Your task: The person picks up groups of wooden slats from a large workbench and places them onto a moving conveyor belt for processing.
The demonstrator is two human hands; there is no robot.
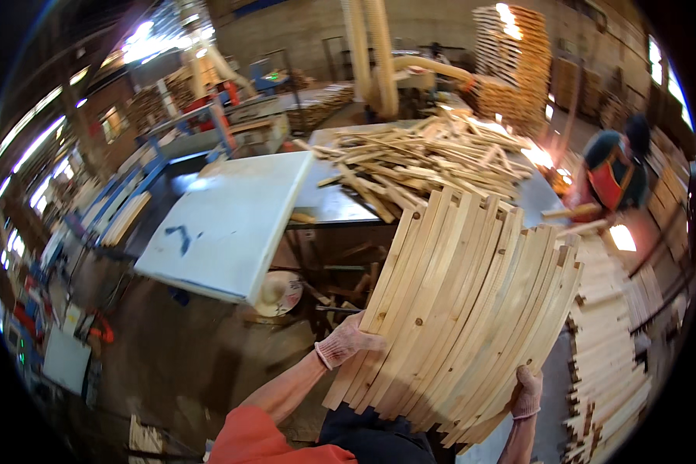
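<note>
A wide row of pale wooden strips [448,309], laid side by side with knots in several of them, is squeezed between my two gloved hands in front of my body. My left hand [351,341] presses on the row's left edge, its thumb lying over the face of the strips. On the opposite edge, low down, my right hand [527,393] grips the outermost strips. The fingers of both hands are partly hidden behind the wood. The strips' lower ends stick out unevenly above my dark trousers.
Beyond the row, a loose heap of strips [433,155] covers a metal table. A white board [232,220] slants at the left beside a blue-framed machine [143,182]. More strips [607,356] lie in rows at the right, near another person [615,170]. A tall wood stack [510,69] stands behind.
</note>
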